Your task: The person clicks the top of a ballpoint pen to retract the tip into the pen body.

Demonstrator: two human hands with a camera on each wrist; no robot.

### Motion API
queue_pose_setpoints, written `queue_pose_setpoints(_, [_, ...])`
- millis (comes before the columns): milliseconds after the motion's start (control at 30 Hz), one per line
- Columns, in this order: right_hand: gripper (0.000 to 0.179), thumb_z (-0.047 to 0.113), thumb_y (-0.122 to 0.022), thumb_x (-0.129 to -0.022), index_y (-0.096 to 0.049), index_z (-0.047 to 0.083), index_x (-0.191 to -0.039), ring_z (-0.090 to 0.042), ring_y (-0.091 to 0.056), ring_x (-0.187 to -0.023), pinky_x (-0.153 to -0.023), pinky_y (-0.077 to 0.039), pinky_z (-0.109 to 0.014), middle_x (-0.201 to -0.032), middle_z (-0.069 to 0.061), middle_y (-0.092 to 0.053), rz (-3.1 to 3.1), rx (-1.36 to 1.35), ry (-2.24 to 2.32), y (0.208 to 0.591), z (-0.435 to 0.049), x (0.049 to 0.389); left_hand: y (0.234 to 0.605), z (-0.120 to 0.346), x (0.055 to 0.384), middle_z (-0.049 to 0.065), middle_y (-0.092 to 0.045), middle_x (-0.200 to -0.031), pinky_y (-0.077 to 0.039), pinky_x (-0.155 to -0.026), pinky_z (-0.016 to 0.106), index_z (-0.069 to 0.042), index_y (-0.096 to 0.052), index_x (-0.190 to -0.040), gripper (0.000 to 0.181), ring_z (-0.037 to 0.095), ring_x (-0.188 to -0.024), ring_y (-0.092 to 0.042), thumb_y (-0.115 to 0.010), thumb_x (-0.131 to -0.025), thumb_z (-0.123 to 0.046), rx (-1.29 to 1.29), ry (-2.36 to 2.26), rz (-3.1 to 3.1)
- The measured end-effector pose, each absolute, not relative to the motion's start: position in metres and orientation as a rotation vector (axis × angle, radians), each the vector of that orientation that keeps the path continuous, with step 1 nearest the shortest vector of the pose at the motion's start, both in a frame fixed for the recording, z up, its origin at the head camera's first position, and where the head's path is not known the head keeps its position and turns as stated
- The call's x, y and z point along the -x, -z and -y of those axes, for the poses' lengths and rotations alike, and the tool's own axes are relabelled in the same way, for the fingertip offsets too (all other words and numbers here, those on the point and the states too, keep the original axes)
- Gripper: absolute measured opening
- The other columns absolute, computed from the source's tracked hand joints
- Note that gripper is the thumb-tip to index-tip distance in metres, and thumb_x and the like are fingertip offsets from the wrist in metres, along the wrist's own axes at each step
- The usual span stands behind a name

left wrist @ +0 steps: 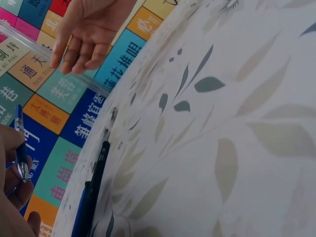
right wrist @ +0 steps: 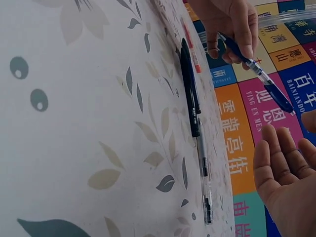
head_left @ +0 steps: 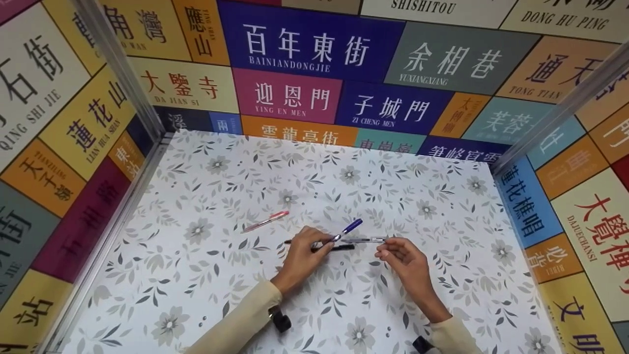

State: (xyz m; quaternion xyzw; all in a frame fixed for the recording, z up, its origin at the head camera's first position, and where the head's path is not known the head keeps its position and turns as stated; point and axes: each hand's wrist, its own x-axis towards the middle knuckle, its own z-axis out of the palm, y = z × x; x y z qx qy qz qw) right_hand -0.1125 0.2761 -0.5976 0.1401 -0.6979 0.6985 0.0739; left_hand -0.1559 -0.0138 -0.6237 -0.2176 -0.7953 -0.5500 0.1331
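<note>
A blue pen [head_left: 352,226] is pinched between the thumb and fingers of my left hand [head_left: 304,250], held above the table. In the right wrist view the whole blue pen [right wrist: 261,75] shows, tilted across the left fingers. Beneath it a black pen [right wrist: 190,89] lies on the table, partly hidden by the left hand in the head view. A clear pen [right wrist: 205,173] lies close to its end. My right hand [head_left: 408,263] is beside the clear pen's right end in the head view; both wrist views show its fingers loosely bent, holding nothing.
A red pen [head_left: 267,221] lies farther back, left of the hands. The table [head_left: 236,285] has a white cover printed with grey leaves and flowers. Colourful panels with lettering [head_left: 287,101] stand behind it and at both sides, with metal posts [head_left: 128,93] at the corners.
</note>
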Motion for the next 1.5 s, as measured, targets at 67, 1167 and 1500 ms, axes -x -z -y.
queue_pose_setpoints(67, [0.029,-0.015,-0.068,-0.101,-0.061,-0.018,-0.129,-0.031,-0.079,-0.1,-0.089,-0.064,-0.033,-0.113,-0.04,-0.069,2.081,-0.415,-2.12,0.596,-0.274,0.113,0.623,0.011,0.154,0.0,-0.08,-0.101,-0.053,-0.091,0.039,-0.01,-0.086,-0.11,0.012,0.019,-0.099,-0.068,-0.084,-0.098,-0.011,0.635,1.602,2.291])
queue_pose_setpoints(1167, [0.035,-0.007,-0.068,-0.105,-0.056,-0.017,-0.137,-0.026,-0.079,-0.098,-0.087,-0.065,-0.035,-0.117,-0.03,-0.071,2.103,-0.349,-2.168,0.575,-0.248,0.119,0.616,-0.023,0.132,0.0,-0.08,-0.104,-0.054,-0.087,0.033,-0.015,-0.085,-0.114,0.014,0.016,-0.098,-0.066,-0.082,-0.101,-0.012,0.681,1.709,2.159])
queue_pose_setpoints(1500, [0.038,-0.007,-0.07,-0.103,-0.055,-0.018,-0.137,-0.026,-0.079,-0.099,-0.087,-0.065,-0.038,-0.118,-0.027,-0.072,2.09,-0.31,-2.201,0.571,-0.243,0.121,0.617,-0.03,0.132,-0.007,-0.079,-0.107,-0.055,-0.089,0.034,-0.016,-0.085,-0.114,0.013,0.016,-0.1,-0.068,-0.082,-0.102,-0.014,0.706,1.701,2.096])
